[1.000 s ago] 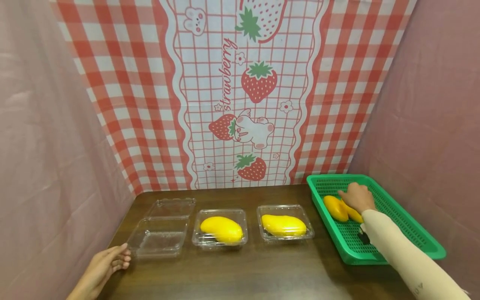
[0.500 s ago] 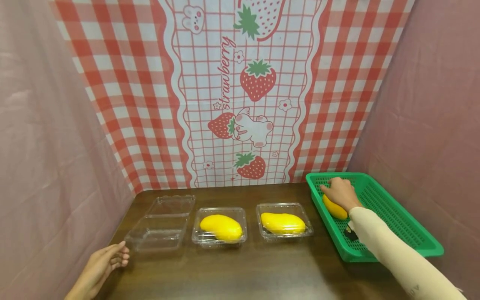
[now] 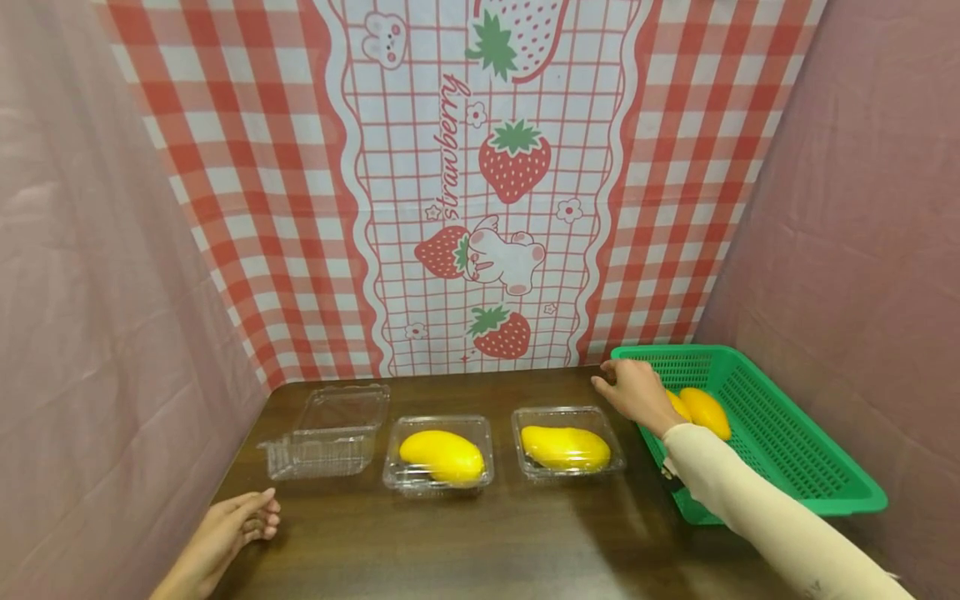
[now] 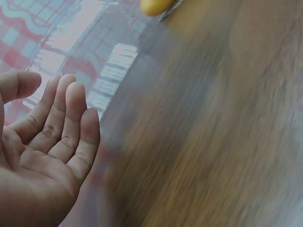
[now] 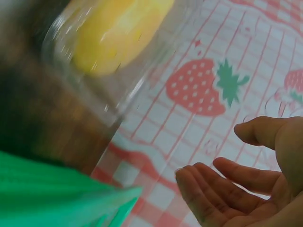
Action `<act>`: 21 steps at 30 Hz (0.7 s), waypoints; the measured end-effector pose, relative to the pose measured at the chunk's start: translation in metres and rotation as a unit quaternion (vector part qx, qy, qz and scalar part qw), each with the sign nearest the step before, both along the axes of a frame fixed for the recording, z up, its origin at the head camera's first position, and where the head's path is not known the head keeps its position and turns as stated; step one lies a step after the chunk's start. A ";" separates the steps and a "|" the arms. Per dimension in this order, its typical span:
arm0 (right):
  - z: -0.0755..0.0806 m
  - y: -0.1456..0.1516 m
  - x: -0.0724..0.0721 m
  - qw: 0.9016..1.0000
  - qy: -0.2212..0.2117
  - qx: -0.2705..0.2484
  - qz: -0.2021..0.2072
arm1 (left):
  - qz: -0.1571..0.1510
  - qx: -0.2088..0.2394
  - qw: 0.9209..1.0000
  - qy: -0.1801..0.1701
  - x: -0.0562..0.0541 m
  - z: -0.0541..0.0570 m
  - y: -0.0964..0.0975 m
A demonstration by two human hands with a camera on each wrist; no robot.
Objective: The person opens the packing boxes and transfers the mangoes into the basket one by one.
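Note:
My left hand [image 3: 231,533] hovers near the front left of the table, just short of a clear plastic clamshell box [image 3: 322,454] whose lid [image 3: 343,410] is folded back. In the left wrist view its fingers [image 4: 75,101] are loosely bent, palm up, with nothing in them. My right hand [image 3: 637,393] passes over the left rim of a green basket [image 3: 813,446]. The right wrist view shows that hand's fingers relaxed and holding nothing. Two yellow mangoes, one mango [image 3: 707,412] in full and another mango [image 3: 678,405] partly behind the hand, lie in the basket.
Two clear boxes stand mid-table, with a mango [image 3: 441,456] in one and a mango [image 3: 566,448] in the other. A strawberry-print cloth [image 3: 495,208] covers the back wall, with pink curtains [image 3: 847,250] at the sides.
My right hand has moved left off the basket's mangoes, uncovering them. The unlidded box's base sits further back and looks shallower in view. My left hand, earlier at its corner, has shifted slightly right.

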State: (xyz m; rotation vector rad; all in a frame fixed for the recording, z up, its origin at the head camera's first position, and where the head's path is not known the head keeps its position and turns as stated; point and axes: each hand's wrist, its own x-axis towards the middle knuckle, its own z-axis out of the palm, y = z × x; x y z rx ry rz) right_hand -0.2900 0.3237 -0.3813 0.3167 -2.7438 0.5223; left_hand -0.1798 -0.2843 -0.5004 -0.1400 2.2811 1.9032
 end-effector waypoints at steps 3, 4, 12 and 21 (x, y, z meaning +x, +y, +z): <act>-0.002 -0.012 0.001 0.999 0.019 -0.014 0.023 | -0.031 -0.001 1.000 0.000 -0.001 0.000 0.006; -0.003 -0.017 0.002 0.999 0.022 -0.018 0.027 | -0.039 0.001 0.999 0.001 -0.001 0.000 0.008; -0.011 -0.050 0.006 0.997 0.023 -0.038 0.055 | -0.084 0.004 0.996 0.008 -0.005 -0.003 0.033; -0.021 -0.087 0.012 0.991 0.034 -0.067 0.107 | -0.122 0.015 0.992 0.022 -0.013 -0.007 0.053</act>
